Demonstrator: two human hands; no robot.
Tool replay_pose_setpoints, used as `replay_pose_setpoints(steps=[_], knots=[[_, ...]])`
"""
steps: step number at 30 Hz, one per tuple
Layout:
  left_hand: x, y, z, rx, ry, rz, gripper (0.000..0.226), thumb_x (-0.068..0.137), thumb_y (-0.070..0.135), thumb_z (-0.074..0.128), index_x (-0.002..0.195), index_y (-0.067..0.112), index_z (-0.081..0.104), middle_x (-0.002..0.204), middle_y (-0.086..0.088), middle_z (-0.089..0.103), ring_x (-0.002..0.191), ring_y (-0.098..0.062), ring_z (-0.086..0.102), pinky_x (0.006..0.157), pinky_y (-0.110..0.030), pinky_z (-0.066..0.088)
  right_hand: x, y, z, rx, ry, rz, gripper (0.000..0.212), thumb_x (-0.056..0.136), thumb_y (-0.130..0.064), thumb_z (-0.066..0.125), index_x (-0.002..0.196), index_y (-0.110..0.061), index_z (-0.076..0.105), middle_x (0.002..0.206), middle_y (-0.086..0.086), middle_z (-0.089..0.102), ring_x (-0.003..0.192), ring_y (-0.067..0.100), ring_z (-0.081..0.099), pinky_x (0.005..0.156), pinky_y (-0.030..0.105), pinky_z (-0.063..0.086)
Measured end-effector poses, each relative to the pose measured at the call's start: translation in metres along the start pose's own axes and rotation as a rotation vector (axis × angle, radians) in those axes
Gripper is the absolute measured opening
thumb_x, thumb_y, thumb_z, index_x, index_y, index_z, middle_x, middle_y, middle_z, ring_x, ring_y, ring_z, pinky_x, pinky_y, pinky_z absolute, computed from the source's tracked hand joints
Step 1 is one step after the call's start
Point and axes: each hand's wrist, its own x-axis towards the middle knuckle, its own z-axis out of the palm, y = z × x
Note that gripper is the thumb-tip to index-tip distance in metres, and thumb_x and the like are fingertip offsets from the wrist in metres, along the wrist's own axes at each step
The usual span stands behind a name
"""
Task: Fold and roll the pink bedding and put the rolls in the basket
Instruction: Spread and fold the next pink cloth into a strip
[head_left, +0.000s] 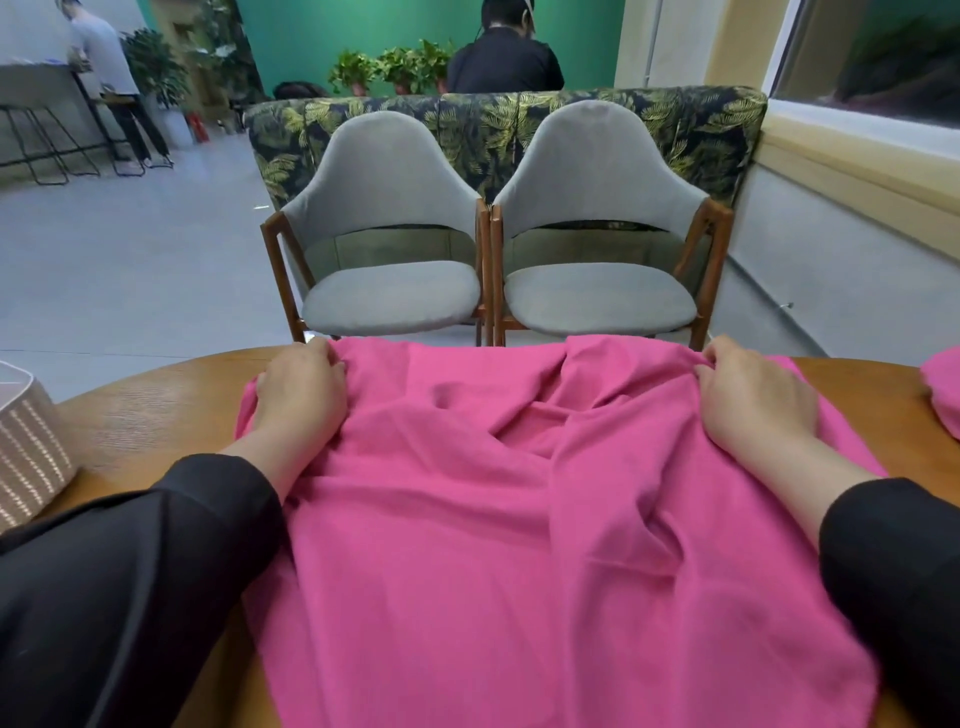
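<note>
While the left hand (301, 389) and right hand (748, 395) pinch the far edge of the pink bedding (519, 519), folding has only begun, so next pull that edge over the bedding.

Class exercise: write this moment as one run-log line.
step: spreading cloth | left hand: grips far edge | right hand: grips far edge | basket: left, no rolls visible

pink bedding (519, 519): matt soft cloth | table (156, 415): smooth grained wood | basket (31, 447): woven
</note>
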Motion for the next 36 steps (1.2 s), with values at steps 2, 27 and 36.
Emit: replay_pose_setpoints(steps=[2, 27, 36], knots=[[0.001, 0.005, 0.0, -0.027, -0.023, 0.054, 0.027, 0.094, 0.029, 0.055, 0.112, 0.014, 0.066, 0.11, -0.014, 0.066, 0.106, -0.039, 0.059, 0.091, -0.049, 0.048, 0.004, 0.0, 0.003, 0.016, 0.006, -0.017, 0.017, 0.102, -0.039, 0.042, 0.095, -0.025, 0.049, 0.096, 0.011, 0.066, 0.088, 0.036, 0.062, 0.07, 0.04, 0.045], [-0.006, 0.011, -0.004, -0.112, -0.07, 0.043, 0.051, 0.099, 0.034, 0.048, 0.145, 0.014, 0.046, 0.147, -0.018, 0.046, 0.134, -0.036, 0.045, 0.107, -0.047, 0.039, 0.012, 0.001, -0.007, 0.151, -0.036, -0.044, 0.038, 0.095, -0.045, 0.052, 0.123, -0.019, 0.058, 0.118, 0.011, 0.06, 0.106, 0.036, 0.058, 0.085, 0.043, 0.049], [-0.17, 0.044, -0.058, 0.092, -0.293, 0.23, 0.037, 0.091, 0.062, 0.049, 0.115, 0.035, 0.059, 0.129, 0.016, 0.053, 0.123, -0.014, 0.051, 0.109, -0.051, 0.031, -0.115, -0.019, -0.052, 0.168, -0.177, -0.318, 0.023, 0.085, -0.044, 0.054, 0.092, -0.027, 0.068, 0.088, -0.005, 0.056, 0.091, 0.03, 0.06, 0.077, 0.045, 0.049]])
